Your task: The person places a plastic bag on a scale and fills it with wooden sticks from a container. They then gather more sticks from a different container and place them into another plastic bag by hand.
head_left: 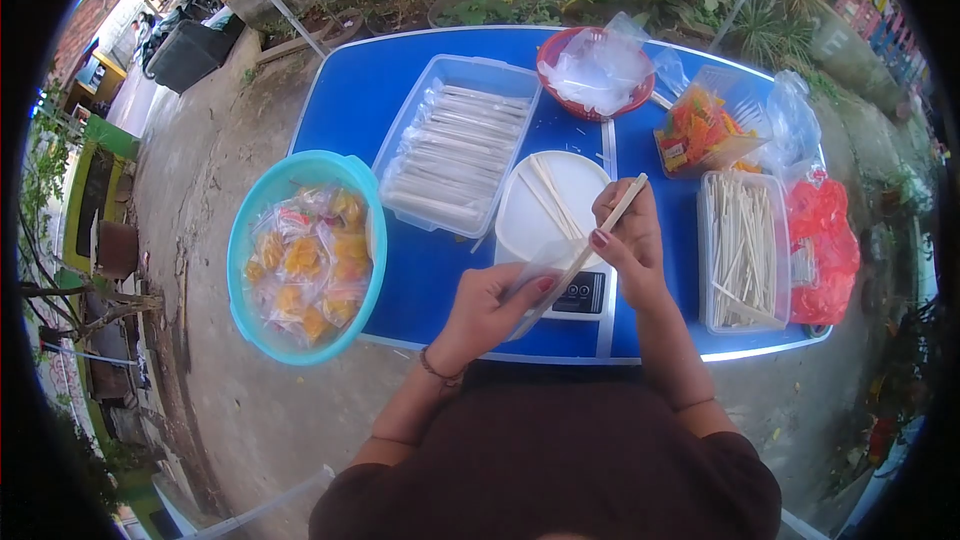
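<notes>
My left hand is closed around a narrow clear plastic bag, its thumb pressed on the bag. Thin pale sticks slant up out of the bag's mouth, and my right hand pinches their upper part between thumb and fingers. Both hands are over the front of a white digital scale. More loose pale sticks lie across its plate. To the right, a clear plastic box holds many sticks of the same kind.
A blue table carries a tub of bagged sticks, a red basket with clear plastic bags, a container of orange-yellow packets and a red plastic bag. At left stands a turquoise basin of bagged orange food.
</notes>
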`<state>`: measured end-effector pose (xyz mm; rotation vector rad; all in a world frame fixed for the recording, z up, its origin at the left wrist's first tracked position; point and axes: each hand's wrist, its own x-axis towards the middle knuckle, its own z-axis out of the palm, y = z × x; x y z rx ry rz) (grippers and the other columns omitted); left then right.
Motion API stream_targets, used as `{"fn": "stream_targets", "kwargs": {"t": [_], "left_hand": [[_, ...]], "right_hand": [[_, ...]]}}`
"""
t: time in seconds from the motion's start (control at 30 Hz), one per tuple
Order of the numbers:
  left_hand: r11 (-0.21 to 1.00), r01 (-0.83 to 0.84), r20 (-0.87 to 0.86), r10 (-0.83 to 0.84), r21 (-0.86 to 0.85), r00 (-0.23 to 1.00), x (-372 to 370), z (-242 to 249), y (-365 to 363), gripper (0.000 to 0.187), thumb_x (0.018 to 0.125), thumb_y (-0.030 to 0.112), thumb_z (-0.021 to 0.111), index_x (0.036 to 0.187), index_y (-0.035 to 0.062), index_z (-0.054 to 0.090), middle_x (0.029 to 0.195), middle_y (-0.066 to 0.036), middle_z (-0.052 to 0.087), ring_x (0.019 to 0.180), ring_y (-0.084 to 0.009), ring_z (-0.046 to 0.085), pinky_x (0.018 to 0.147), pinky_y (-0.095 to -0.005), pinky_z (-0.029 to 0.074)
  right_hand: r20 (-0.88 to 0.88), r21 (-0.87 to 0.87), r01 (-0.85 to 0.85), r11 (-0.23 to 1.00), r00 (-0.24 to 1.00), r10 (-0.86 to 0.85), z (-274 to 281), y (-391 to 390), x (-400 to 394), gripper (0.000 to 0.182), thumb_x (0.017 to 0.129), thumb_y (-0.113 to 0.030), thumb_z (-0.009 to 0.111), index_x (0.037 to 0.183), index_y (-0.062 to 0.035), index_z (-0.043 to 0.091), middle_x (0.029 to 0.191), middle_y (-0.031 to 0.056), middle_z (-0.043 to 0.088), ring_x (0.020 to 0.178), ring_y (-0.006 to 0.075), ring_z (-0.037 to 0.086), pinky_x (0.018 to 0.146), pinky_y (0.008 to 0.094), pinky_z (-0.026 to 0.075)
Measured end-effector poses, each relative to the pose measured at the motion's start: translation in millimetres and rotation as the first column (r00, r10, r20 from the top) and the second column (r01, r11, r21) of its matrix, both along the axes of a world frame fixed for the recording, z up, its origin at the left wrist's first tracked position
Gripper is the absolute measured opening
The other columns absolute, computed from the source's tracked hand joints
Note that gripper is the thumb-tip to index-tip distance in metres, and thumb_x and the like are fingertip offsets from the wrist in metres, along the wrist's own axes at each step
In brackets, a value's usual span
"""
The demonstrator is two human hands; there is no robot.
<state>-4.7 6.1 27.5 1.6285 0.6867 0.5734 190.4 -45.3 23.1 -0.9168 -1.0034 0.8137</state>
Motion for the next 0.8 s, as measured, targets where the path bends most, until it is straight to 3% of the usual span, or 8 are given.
{"fn": "stream_targets", "kwargs": {"t": [0.1, 0.2, 0.33, 0.43, 0.57, 0.7, 0.8], "left_hand": [[1.0, -0.023, 0.008, 0.023, -0.002, 1.0, -1, -4, 1, 0.02, 0.093, 0.017, 0.066, 0.104, 0.0015, 0.073, 0.081, -0.009, 0.072, 0.071, -0.0075, 0.064, 0.062, -0.0235, 0.049], [0.998, -0.061, 0.028, 0.062, -0.025, 0.998, -1, -12, 4, 0.021, 0.093, 0.017, 0.065, 0.104, 0.0011, 0.072, 0.082, -0.008, 0.072, 0.071, -0.0067, 0.063, 0.062, -0.0232, 0.049], [0.996, -0.077, 0.093, 0.08, -0.043, 0.992, 0, -18, 4, 0.022, 0.093, 0.017, 0.065, 0.106, 0.0, 0.072, 0.081, -0.006, 0.072, 0.071, -0.0054, 0.061, 0.062, -0.0227, 0.048], [0.997, -0.068, 0.086, 0.07, -0.029, 0.994, 2, -16, 3, 0.023, 0.093, 0.017, 0.065, 0.107, -0.0007, 0.071, 0.08, -0.005, 0.071, 0.071, -0.0046, 0.059, 0.061, -0.0222, 0.048], [0.998, -0.062, 0.031, 0.063, -0.004, 0.998, 2, -6, 2, 0.021, 0.093, 0.018, 0.066, 0.105, 0.002, 0.073, 0.079, -0.002, 0.07, 0.067, -0.0035, 0.057, 0.057, -0.0197, 0.043], [0.998, -0.051, 0.026, 0.052, -0.035, 0.998, 1, -8, 2, 0.022, 0.093, 0.015, 0.065, 0.107, -0.0013, 0.071, 0.079, -0.005, 0.07, 0.071, -0.0044, 0.059, 0.061, -0.0221, 0.047], [0.996, -0.07, 0.05, 0.072, -0.046, 0.996, 0, -9, 2, 0.022, 0.093, 0.013, 0.065, 0.108, -0.0015, 0.07, 0.081, -0.006, 0.071, 0.072, -0.0047, 0.059, 0.062, -0.0221, 0.048]], "right_hand": [[-0.347, 0.075, 0.005, 0.997, 0.938, 0.022, -6, -1, 3, 0.026, 0.085, -0.001, 0.061, 0.1, -0.008, 0.042, 0.087, 0.0005, 0.042, 0.078, 0.0078, 0.04, 0.073, 0.0215, 0.033], [-0.443, 0.051, 0.185, 0.981, 0.885, -0.144, -6, -1, 9, 0.026, 0.084, 0.002, 0.061, 0.098, -0.0089, 0.042, 0.085, 0.0001, 0.043, 0.079, 0.0082, 0.042, 0.073, 0.0222, 0.036], [-0.265, -0.069, 0.224, 0.972, 0.935, -0.234, 3, -5, 5, 0.026, 0.086, 0.004, 0.062, 0.099, -0.0078, 0.043, 0.087, 0.0026, 0.05, 0.082, 0.0077, 0.044, 0.076, 0.0225, 0.037], [-0.115, -0.006, 0.172, 0.985, 0.979, -0.171, 0, -9, 4, 0.025, 0.086, 0.001, 0.063, 0.102, -0.0068, 0.045, 0.09, 0.004, 0.052, 0.082, 0.0077, 0.044, 0.076, 0.0226, 0.037], [-0.005, 0.133, 0.228, 0.964, 0.973, -0.23, 17, -8, -3, 0.029, 0.086, -0.004, 0.067, 0.108, -0.0044, 0.049, 0.095, 0.0061, 0.057, 0.08, 0.0084, 0.044, 0.073, 0.0248, 0.038], [0.274, 0.073, 0.246, 0.966, 0.927, -0.257, 18, -11, -3, 0.023, 0.085, -0.008, 0.067, 0.106, -0.0038, 0.058, 0.104, 0.0086, 0.059, 0.082, 0.0117, 0.046, 0.072, 0.0277, 0.039], [0.54, 0.099, 0.194, 0.976, 0.813, -0.216, 11, -13, 6, 0.014, 0.084, -0.009, 0.067, 0.098, -0.0054, 0.066, 0.108, 0.0091, 0.06, 0.084, 0.0158, 0.049, 0.074, 0.0296, 0.04]]}}
